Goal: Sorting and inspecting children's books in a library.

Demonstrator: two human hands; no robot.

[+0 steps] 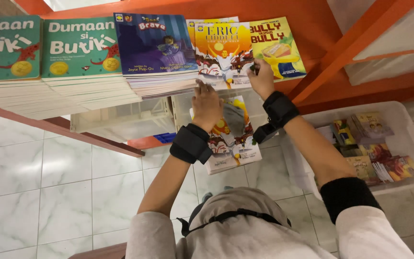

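The white-and-orange book [223,53] lies flat on the orange shelf [312,24], between the blue book stack [156,48] and the yellow book [278,47]. Its long axis runs front to back; its lower edge faces the person. Both arms extend forward, each wearing a black wrist band. The left hand [206,106] rests palm-down, fingers spread, fingertips touching the book's lower-left edge. The right hand [261,76] is curled, pinching the book's right edge. A second stack of similar books [231,144] sits below the hands, beside a clear bin [408,139].
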